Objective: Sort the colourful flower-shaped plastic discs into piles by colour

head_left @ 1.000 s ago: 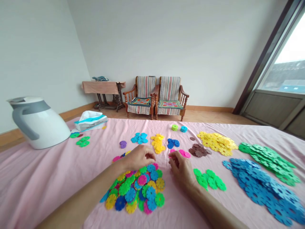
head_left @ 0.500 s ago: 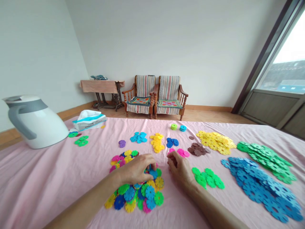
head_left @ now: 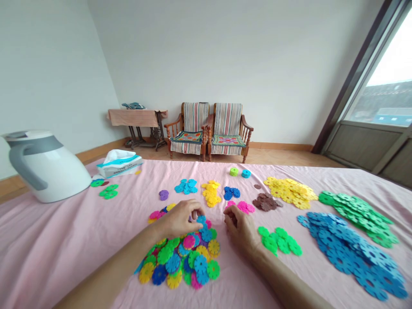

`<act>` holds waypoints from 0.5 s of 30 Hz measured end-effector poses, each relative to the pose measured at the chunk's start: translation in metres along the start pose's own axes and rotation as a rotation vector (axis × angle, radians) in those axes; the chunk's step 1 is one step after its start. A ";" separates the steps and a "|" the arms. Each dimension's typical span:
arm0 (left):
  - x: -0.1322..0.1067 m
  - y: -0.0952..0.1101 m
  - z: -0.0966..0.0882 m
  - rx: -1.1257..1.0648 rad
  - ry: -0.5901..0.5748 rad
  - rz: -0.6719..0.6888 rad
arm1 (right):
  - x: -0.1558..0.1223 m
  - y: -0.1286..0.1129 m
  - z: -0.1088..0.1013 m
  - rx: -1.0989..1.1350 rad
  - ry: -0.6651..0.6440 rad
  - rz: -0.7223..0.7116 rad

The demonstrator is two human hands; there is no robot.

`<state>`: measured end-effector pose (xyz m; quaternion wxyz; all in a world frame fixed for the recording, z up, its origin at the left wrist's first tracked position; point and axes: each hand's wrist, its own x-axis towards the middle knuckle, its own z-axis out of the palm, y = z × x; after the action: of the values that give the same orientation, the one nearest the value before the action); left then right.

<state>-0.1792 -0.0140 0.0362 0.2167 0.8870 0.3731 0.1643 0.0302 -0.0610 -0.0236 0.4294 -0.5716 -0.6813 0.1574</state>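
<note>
A mixed pile of flat plastic flower-shaped discs in many colours lies on the pink cloth in front of me. My left hand hovers over the far edge of that pile, fingers pinched together near a light blue disc; what it holds is hidden. My right hand rests on the cloth just right of the pile, fingers curled, close to a few pink discs.
Sorted heaps lie around: green discs, blue, green, yellow, brown, smaller blue, yellow. A white kettle and a tissue pack stand at the left. Two wooden chairs stand beyond.
My left hand dipped into the mixed pile half a second ago and has lifted back to its far edge. My right hand has drifted slightly left and nearer.
</note>
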 end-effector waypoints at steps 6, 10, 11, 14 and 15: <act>0.040 -0.073 -0.015 0.113 0.341 -0.385 | -0.001 -0.001 0.000 -0.001 -0.003 -0.012; 0.063 -0.104 -0.022 0.153 0.447 -0.489 | -0.001 -0.001 -0.001 0.000 -0.012 -0.009; 0.067 -0.107 -0.022 0.156 0.469 -0.504 | -0.001 -0.001 -0.001 0.002 -0.015 -0.008; 0.071 -0.107 -0.022 0.148 0.516 -0.508 | 0.000 -0.002 -0.002 -0.002 -0.026 -0.001; 0.071 -0.104 -0.020 0.139 0.519 -0.496 | 0.000 -0.002 -0.002 -0.005 -0.029 0.002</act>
<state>-0.2025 0.1089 0.0101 0.0872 0.7111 0.6297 0.3004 0.0303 -0.0620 -0.0208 0.4179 -0.5709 -0.6873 0.1643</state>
